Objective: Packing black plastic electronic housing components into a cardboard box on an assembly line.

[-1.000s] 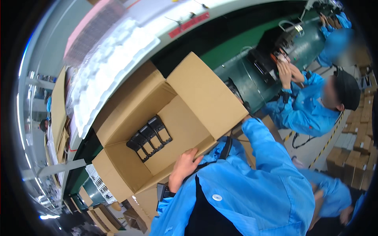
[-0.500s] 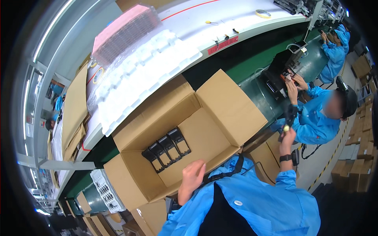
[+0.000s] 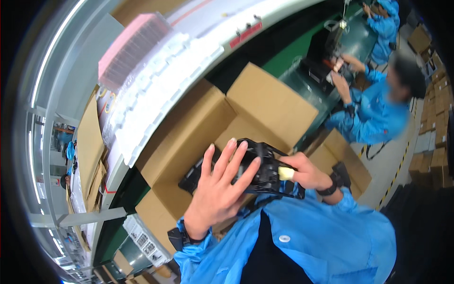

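1. Right hand (image 3: 309, 174) has moved left to carton (image 3: 272, 104), holding black frame (image 3: 267, 176) by its right end.
2. Left hand (image 3: 218, 194) spread wide at frame's left; contact unclear.
3. Frame's above carton's near side.

- Red rectangular strip label (image 3: 246, 35): fixed on the front edge of the long white workbench (image 3: 279, 12); its marks are blurred and cannot be read.
- Yellow-and-black diagonally striped marking tape (image 3: 400, 163): laid as a line along the grey floor (image 3: 378, 165); no lettering can be made out.
- Brown stacked cardboard boxes (image 3: 429, 109), far right: small pale patches are seen; whether these are labels cannot be told.
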Demonstrator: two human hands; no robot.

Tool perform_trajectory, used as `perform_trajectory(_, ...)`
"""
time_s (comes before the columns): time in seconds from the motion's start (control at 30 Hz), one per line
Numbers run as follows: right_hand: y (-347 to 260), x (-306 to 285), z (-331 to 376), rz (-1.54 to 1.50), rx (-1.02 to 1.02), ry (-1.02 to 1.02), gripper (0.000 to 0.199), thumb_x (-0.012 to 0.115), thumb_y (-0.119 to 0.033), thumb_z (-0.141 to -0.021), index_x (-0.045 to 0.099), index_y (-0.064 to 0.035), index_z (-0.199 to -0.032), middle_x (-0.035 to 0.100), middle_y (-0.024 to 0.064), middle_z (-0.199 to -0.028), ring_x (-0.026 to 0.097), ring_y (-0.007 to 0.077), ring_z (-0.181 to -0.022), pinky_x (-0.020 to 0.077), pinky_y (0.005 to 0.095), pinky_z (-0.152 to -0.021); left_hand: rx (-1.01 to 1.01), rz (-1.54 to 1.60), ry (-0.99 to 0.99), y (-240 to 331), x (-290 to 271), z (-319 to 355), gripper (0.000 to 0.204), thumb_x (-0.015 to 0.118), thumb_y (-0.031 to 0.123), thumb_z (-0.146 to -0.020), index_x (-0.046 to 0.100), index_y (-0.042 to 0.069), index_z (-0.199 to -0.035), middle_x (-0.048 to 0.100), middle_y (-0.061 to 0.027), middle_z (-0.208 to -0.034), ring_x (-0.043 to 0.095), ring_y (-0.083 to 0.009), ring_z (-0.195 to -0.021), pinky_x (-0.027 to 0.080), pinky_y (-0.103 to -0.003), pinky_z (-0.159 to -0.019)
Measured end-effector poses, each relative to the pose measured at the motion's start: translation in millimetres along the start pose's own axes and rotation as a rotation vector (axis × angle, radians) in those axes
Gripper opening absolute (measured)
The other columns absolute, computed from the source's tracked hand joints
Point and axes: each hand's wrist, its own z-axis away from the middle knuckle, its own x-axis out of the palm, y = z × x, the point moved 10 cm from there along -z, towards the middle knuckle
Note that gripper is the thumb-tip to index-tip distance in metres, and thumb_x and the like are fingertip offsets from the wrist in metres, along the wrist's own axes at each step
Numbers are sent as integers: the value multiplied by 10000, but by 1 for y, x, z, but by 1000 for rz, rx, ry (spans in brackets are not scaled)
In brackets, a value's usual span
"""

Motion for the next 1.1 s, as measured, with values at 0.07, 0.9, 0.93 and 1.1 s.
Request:
perform_trajectory(0.07,9,17,-5,68,20,-86,256,624,-253,-971,622,3,-971,569,175,-695,591,330,-597,459,393,-574,77,63,-84,-2,8,1,687,705,92,-616,643,34,-1298,542,-230,-1446,443,-439,-1411,251,-628,-1179)
perform_trajectory(0.9,-4,39,-42,301,-161,-114,183,630,-161,-820,569,4,-869,444,129,-526,485,353,-489,362,445,-485,129,198,206,-19,-14,18,326,655,42,-567,660,-91,-865,697,-236,-929,709,-450,-1014,503,-615,-969)
perform_trajectory(0.93,-4,38,-43,303,-159,-112,183,630,-161,-820,569,4,-869,444,129,-526,485,353,-489,362,445,-485,132,200,205,-20,-14,16,327,656,40,-563,660,-91,-863,696,-236,-926,709,-450,-1009,508,-611,-963)
perform_trajectory(1.1,-2,36,-43,264,-159,-129,216,641,-188,-799,570,4,-868,437,116,-522,468,328,-474,352,427,-480,150,213,212,-19,-15,11,323,665,36,-557,661,-90,-855,694,-236,-915,712,-450,-996,514,-608,-956)
